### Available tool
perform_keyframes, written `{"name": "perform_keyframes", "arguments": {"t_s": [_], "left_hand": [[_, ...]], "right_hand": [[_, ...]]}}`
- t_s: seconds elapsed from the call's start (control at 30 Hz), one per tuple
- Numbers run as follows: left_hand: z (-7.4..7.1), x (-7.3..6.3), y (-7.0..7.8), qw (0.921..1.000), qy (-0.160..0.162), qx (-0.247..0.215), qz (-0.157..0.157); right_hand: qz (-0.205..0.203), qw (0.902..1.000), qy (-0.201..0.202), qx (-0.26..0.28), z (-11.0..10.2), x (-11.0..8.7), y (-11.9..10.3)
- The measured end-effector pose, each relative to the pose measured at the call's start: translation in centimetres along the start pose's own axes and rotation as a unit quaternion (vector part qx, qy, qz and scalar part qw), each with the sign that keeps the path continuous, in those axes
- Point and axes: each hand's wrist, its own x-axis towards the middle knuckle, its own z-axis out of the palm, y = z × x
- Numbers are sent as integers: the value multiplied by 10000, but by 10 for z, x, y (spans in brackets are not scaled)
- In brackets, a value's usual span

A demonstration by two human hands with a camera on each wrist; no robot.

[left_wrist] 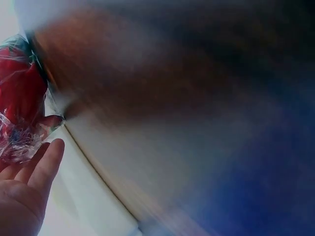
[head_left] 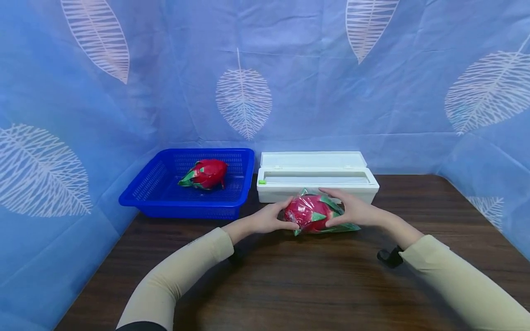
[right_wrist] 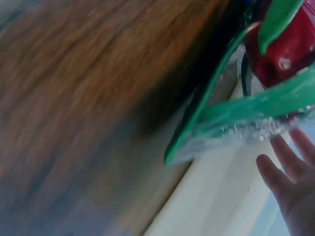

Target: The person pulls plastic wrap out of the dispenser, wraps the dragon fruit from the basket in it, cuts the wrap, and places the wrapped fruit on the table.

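Observation:
A red dragon fruit (head_left: 310,212) with green scales, wrapped in shiny clear film, is between my two hands in front of the white box. My left hand (head_left: 269,218) holds its left end, thumb at the near side and fingers at the far side. From the right, my right hand (head_left: 358,210) spans the fruit, with the thumb in front and fingers reaching over the back. Crinkled film (left_wrist: 19,142) bunches by the left fingers in the left wrist view. Long green scales (right_wrist: 256,105) under film show beside the right fingers in the right wrist view.
Right behind the fruit stands a white film dispenser box (head_left: 319,193), lid raised. To its left, a blue plastic basket (head_left: 186,210) contains another dragon fruit (head_left: 209,174). Everything rests on a dark wooden table (head_left: 306,280), with a blue leaf-patterned cloth (head_left: 298,101) hanging behind.

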Motion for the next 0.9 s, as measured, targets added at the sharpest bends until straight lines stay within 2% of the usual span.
{"name": "perform_keyframes", "arguments": {"t_s": [0.17,0.43,0.57,0.77,0.9], "left_hand": [[2,1,-2,9999,60,105,104],[-1,-1,0,9999,77,77,88],[-2,-2,1,9999,105,88,0],[-3,-2,2,9998,96,153,-119],[-6,-4,4,9998,-1,167,-132]], "right_hand": [[-66,9998,-85,138,8,8,4],[-10,9988,-163,462,16,16,8],[35,9990,-181,419,18,19,8],[153,9968,-280,729,17,21,7],[172,9978,-234,604,16,22,6]]}}
